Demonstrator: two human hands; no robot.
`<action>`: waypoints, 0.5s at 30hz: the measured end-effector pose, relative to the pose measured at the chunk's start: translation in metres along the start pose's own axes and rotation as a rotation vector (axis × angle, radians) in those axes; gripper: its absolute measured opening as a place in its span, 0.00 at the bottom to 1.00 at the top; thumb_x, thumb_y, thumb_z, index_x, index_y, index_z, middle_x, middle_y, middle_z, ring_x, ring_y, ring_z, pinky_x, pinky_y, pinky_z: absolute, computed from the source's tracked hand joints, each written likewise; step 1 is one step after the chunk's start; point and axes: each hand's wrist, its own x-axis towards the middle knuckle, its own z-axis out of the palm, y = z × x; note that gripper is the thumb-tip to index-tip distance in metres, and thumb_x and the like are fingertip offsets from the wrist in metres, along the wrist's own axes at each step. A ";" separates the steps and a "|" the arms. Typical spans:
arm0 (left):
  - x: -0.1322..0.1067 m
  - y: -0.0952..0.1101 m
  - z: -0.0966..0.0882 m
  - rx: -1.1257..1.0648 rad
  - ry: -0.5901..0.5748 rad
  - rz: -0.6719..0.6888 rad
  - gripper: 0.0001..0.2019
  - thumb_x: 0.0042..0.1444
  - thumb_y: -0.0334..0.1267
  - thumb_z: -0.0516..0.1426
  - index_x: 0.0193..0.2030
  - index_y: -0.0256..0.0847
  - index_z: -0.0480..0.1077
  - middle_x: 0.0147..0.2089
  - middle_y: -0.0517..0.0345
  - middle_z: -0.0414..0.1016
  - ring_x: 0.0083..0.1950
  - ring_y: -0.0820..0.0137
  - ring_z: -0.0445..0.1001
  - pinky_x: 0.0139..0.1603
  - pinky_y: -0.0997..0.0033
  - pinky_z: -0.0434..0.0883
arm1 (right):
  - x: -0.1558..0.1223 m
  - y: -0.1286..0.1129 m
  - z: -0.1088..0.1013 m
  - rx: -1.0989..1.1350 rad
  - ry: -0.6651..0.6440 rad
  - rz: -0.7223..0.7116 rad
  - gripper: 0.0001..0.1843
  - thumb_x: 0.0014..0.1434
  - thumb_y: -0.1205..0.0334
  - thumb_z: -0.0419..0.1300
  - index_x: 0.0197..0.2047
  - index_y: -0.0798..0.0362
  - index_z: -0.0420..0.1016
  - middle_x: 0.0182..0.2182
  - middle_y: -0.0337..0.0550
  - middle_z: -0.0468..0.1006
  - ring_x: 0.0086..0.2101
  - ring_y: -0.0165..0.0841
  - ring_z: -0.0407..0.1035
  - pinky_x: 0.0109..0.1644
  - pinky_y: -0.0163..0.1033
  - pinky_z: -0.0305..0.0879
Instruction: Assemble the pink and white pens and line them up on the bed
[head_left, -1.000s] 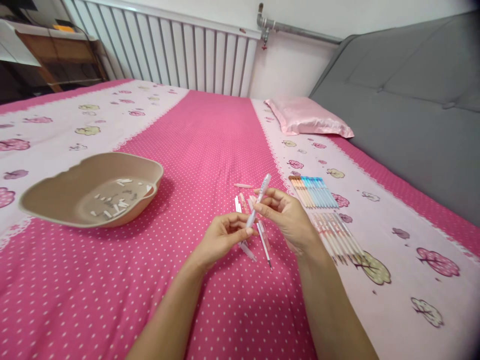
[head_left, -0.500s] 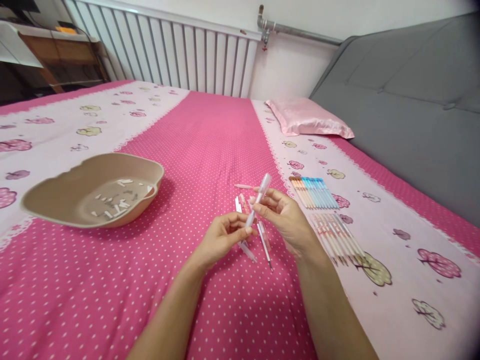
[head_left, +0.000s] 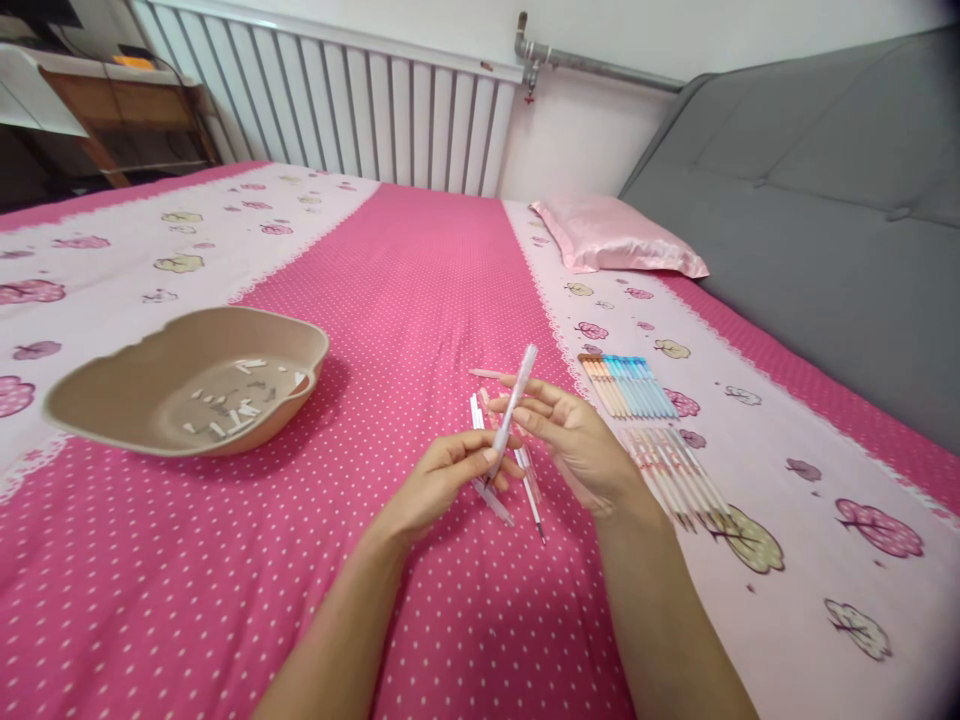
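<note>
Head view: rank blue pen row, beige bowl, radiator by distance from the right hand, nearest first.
From the right hand, which pinches the white pen together with the left hand:
1. blue pen row, just to its right.
2. beige bowl, far left on the bed.
3. radiator, against the back wall.

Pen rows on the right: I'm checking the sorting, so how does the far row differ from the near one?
The far row is orange and blue pens; the near row is whitish with pink marks. The far row lies nearer the pillow, the near row closer to the wearer. Both lie on the pale bedspread.
</note>
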 end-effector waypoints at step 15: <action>0.003 -0.002 0.002 -0.064 0.037 0.009 0.10 0.49 0.36 0.63 0.38 0.34 0.73 0.34 0.52 0.77 0.32 0.73 0.74 0.34 0.72 0.72 | 0.001 0.004 -0.001 -0.021 0.132 0.010 0.24 0.42 0.61 0.72 0.44 0.50 0.74 0.28 0.35 0.72 0.31 0.29 0.69 0.41 0.39 0.67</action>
